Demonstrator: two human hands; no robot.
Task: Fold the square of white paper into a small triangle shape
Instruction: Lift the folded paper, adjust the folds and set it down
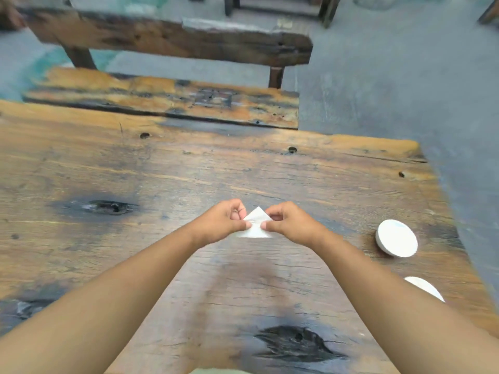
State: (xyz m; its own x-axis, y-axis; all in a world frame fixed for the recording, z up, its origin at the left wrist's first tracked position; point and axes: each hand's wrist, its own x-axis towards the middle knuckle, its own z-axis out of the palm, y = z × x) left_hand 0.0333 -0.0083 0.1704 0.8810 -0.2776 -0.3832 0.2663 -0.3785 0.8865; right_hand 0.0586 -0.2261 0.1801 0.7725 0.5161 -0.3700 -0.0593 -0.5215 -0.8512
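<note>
i see the worn wooden table (135, 171) closest; my left hand (224, 221) and right hand (290, 224) each pinch the white paper (255, 224), already a triangle.

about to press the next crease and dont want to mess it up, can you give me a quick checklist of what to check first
1. Both hands on the paper: ok. The left hand and right hand each pinch the paper.
2. Paper already a triangle: ok, its point faces away from the person.
3. Edges lined up under the fingers: cannot tell, the fingers cover them.
4. Paper flat on the table: cannot tell from this view.
5. Room around the fold: ok. The white discs lie well off to the right, apart from the paper.
</note>
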